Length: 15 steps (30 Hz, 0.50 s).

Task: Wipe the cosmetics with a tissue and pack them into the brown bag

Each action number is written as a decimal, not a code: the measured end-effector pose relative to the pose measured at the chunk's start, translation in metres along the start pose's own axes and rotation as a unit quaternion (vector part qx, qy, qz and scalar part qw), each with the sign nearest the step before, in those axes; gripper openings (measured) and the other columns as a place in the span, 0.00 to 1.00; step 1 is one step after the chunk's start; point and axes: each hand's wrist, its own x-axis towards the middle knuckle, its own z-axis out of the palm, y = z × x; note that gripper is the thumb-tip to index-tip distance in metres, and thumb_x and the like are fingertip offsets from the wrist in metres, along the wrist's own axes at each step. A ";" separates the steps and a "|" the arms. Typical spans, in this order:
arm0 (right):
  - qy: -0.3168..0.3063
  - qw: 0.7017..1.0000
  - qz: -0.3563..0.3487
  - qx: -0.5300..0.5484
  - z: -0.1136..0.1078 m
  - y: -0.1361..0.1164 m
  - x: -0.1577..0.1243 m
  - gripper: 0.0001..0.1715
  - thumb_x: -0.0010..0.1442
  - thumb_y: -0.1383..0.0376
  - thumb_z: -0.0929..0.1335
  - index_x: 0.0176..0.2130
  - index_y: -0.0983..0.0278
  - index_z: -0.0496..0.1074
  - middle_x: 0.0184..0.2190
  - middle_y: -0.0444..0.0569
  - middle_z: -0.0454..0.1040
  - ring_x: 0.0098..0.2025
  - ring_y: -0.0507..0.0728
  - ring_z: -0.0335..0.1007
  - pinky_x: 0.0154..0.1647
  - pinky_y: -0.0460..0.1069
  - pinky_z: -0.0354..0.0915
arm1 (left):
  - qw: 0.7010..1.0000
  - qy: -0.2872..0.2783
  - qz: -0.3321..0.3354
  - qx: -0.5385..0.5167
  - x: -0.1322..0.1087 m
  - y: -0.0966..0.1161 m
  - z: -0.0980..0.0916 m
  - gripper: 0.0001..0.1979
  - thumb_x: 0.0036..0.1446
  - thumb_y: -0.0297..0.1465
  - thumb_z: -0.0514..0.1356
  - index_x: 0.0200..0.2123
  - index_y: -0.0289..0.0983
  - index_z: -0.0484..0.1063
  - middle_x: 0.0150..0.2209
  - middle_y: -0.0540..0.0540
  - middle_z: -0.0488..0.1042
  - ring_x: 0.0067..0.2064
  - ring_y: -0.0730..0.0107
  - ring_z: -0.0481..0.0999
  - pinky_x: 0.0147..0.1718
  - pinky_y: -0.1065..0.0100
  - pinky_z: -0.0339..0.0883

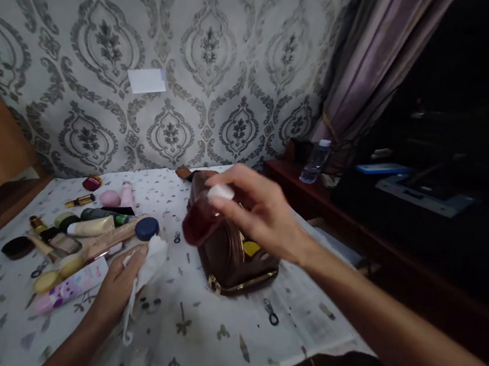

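Note:
My right hand (263, 211) grips a small bottle of dark red liquid (201, 219) by its white cap (221, 192). The bottle is tilted and held in front of a brown leather bag (231, 267), whose zip is undone; something yellow (251, 248) shows inside. My left hand (123, 272) is closed on a crumpled white tissue (151, 261), low over the table. Just beyond it sits a round dark blue lid or jar (147, 228). A white and purple tube (72, 287) lies left of this hand.
Cosmetics cover the table's left side: a cream tube (91, 225), a pink egg-shaped sponge (109, 198), a dark round compact (17, 247) and several others. A patterned white cloth (181, 346) covers the table. At the right, a clear water bottle (315, 162) stands on a dark red desk (287, 174).

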 end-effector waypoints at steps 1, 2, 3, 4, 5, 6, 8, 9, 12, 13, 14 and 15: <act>-0.001 1.000 0.018 -0.015 -0.015 0.004 0.002 0.15 0.65 0.57 0.68 0.44 0.66 0.72 0.39 0.51 0.74 0.39 0.55 0.69 0.39 0.49 0.65 | 1.000 -0.015 -0.005 -0.005 0.002 -0.004 0.002 0.25 0.56 0.51 0.56 0.38 0.35 0.80 0.40 0.40 0.82 0.50 0.52 0.77 0.52 0.61 0.69; -0.011 0.999 0.042 -0.033 -0.029 0.007 0.004 0.16 0.64 0.56 0.68 0.43 0.66 0.73 0.39 0.51 0.74 0.39 0.55 0.70 0.39 0.49 0.65 | 0.999 -0.031 -0.015 -0.011 0.004 -0.010 0.002 0.26 0.57 0.51 0.56 0.40 0.35 0.79 0.42 0.40 0.81 0.52 0.52 0.76 0.54 0.60 0.67; -0.030 0.997 0.062 -0.047 -0.041 0.009 0.005 0.17 0.64 0.54 0.68 0.43 0.66 0.73 0.39 0.51 0.75 0.39 0.56 0.70 0.38 0.49 0.65 | 0.999 -0.041 -0.030 -0.013 0.006 -0.016 0.003 0.27 0.56 0.52 0.56 0.42 0.35 0.79 0.45 0.40 0.81 0.54 0.51 0.75 0.56 0.58 0.65; -0.046 0.994 0.079 -0.057 -0.051 0.010 0.005 0.18 0.64 0.53 0.68 0.43 0.66 0.73 0.38 0.51 0.75 0.38 0.56 0.70 0.37 0.48 0.65 | 0.998 -0.044 -0.043 -0.007 0.008 -0.022 0.003 0.29 0.56 0.53 0.56 0.43 0.34 0.78 0.47 0.40 0.80 0.55 0.50 0.74 0.58 0.56 0.63; -0.064 0.991 0.093 -0.064 -0.060 0.010 0.004 0.19 0.63 0.53 0.68 0.43 0.66 0.73 0.37 0.50 0.76 0.38 0.55 0.70 0.36 0.48 0.65 | 0.997 -0.045 -0.056 0.005 0.009 -0.029 0.003 0.30 0.54 0.54 0.56 0.44 0.34 0.78 0.49 0.39 0.79 0.57 0.49 0.72 0.60 0.54 0.61; -0.080 0.989 0.104 -0.067 -0.067 0.010 0.004 0.19 0.63 0.52 0.68 0.42 0.65 0.73 0.36 0.50 0.76 0.37 0.55 0.70 0.35 0.48 0.64 | 0.997 -0.043 -0.068 0.024 0.010 -0.036 0.002 0.32 0.53 0.56 0.57 0.45 0.34 0.77 0.51 0.38 0.78 0.58 0.47 0.71 0.61 0.53 0.59; -0.097 0.986 0.122 -0.066 -0.077 0.007 0.003 0.19 0.63 0.52 0.68 0.42 0.65 0.73 0.34 0.48 0.75 0.35 0.54 0.70 0.33 0.47 0.64 | 0.994 -0.040 -0.079 0.064 0.011 -0.047 0.001 0.34 0.50 0.58 0.57 0.44 0.34 0.77 0.52 0.37 0.77 0.60 0.45 0.69 0.62 0.50 0.57; -0.099 0.984 0.128 -0.068 -0.081 0.006 0.003 0.18 0.63 0.52 0.68 0.42 0.64 0.73 0.34 0.47 0.75 0.34 0.54 0.70 0.33 0.47 0.64 | 0.993 -0.038 -0.082 0.078 0.011 -0.051 0.001 0.34 0.49 0.58 0.57 0.44 0.34 0.77 0.53 0.38 0.76 0.60 0.45 0.69 0.62 0.50 0.57; -0.113 0.979 0.133 -0.108 -0.088 0.005 0.005 0.16 0.63 0.54 0.67 0.42 0.64 0.73 0.34 0.47 0.74 0.34 0.53 0.69 0.34 0.47 0.63 | 0.990 -0.026 -0.089 0.110 0.011 -0.059 -0.002 0.32 0.50 0.57 0.57 0.44 0.37 0.77 0.51 0.40 0.77 0.58 0.47 0.71 0.58 0.52 0.63; -0.129 0.974 0.127 -0.133 -0.089 0.006 0.005 0.15 0.64 0.55 0.67 0.41 0.64 0.73 0.34 0.47 0.74 0.34 0.54 0.69 0.35 0.48 0.63 | 0.988 -0.025 -0.087 0.121 0.011 -0.060 -0.003 0.30 0.51 0.56 0.58 0.44 0.37 0.77 0.50 0.41 0.78 0.57 0.47 0.72 0.56 0.53 0.66; -0.153 0.968 0.117 -0.159 -0.089 0.008 0.005 0.14 0.64 0.56 0.66 0.41 0.64 0.73 0.34 0.48 0.73 0.34 0.54 0.68 0.35 0.48 0.62 | 0.987 -0.026 -0.082 0.132 0.011 -0.061 -0.004 0.29 0.51 0.55 0.59 0.44 0.38 0.77 0.49 0.41 0.79 0.56 0.48 0.73 0.53 0.55 0.68; -0.183 0.960 0.104 -0.183 -0.089 0.011 0.004 0.13 0.65 0.58 0.65 0.40 0.65 0.73 0.34 0.48 0.73 0.34 0.54 0.68 0.35 0.48 0.62 | 0.987 -0.033 -0.073 0.141 0.011 -0.062 -0.005 0.28 0.50 0.55 0.60 0.43 0.38 0.77 0.47 0.42 0.79 0.54 0.48 0.74 0.51 0.56 0.70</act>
